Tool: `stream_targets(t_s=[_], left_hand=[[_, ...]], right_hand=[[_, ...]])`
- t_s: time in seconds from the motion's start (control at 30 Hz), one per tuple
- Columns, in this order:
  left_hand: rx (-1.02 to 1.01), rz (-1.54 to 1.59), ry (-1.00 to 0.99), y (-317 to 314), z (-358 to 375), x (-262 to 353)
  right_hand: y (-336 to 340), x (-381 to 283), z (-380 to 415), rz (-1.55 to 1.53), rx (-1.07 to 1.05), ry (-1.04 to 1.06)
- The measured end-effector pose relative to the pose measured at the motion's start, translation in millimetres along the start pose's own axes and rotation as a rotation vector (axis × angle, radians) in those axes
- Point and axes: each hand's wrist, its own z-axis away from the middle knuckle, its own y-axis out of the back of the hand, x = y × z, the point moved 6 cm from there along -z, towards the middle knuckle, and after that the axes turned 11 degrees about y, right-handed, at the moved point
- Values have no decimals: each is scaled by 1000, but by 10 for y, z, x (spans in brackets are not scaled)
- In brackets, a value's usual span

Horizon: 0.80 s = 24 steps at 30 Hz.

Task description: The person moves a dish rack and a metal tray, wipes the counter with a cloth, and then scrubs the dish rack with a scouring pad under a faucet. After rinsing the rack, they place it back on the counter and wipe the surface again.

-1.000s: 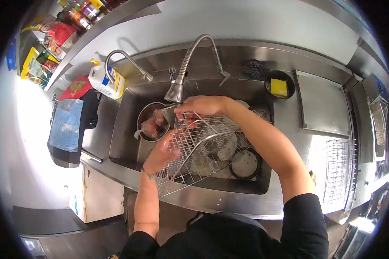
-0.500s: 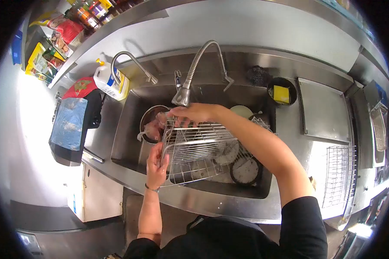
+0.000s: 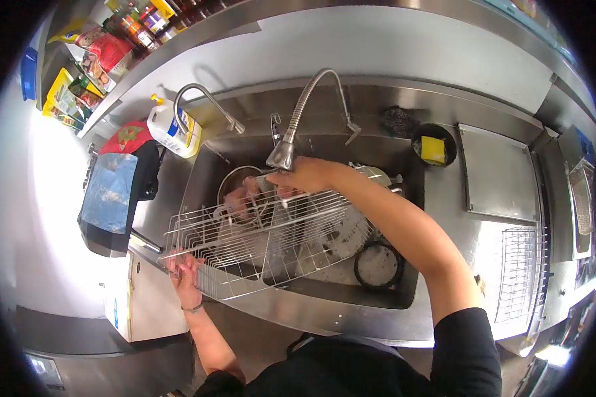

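A wire rack (image 3: pixel 258 231) is held tilted over the metal sink (image 3: pixel 298 294), its left end reaching past the sink's left front edge. My left hand (image 3: pixel 187 266) is closed around that left end. My right hand (image 3: pixel 306 176) is closed at the rack's upper edge, just below the spray head (image 3: pixel 281 157) of the faucet; some of its fingers show through the wires. Behind the rack, a round pot (image 3: pixel 226 182) with something pinkish (image 3: pixel 240 198) at it is partly hidden. A dark-rimmed round pan (image 3: pixel 379 264) with suds lies at the sink's right front.
A second faucet (image 3: pixel 208 99) and a white pump jug (image 3: pixel 173 131) stand back left. To the right are a black bowl (image 3: pixel 417 142) with a yellow sponge (image 3: pixel 433 151), a metal lid (image 3: pixel 500 175) and another wire rack (image 3: pixel 518 268). A shelf (image 3: pixel 185 46) holds packets and bottles.
The wire rack has shifted left and towards me, now covering more of the sink's left side. My left hand has moved left with its end, while my right hand has stayed near the spray head.
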Motion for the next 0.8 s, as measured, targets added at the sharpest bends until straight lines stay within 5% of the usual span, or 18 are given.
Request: stream_targets(t_s=[0.07, 0.27, 0.53, 0.6, 0.7, 0.8], left_hand=[[89, 85, 96, 99, -14, -58], [73, 87, 169, 49, -198, -148], [-93, -31, 131, -230, -268, -155], [-74, -31, 138, -254, -280, -173], [-132, -18, 140, -294, -308, -182], [-98, -29, 150, -346, -296, -132]], right_hand=[[-64, 188, -196, -205, 33, 84], [80, 239, -139, 270, 119, -1], [-23, 512, 222, -86, 52, 216], [106, 379, 353, -649, 323, 347], [241, 40, 409, -1031, 507, 284], [202, -227, 291, -782, 559, 170]])
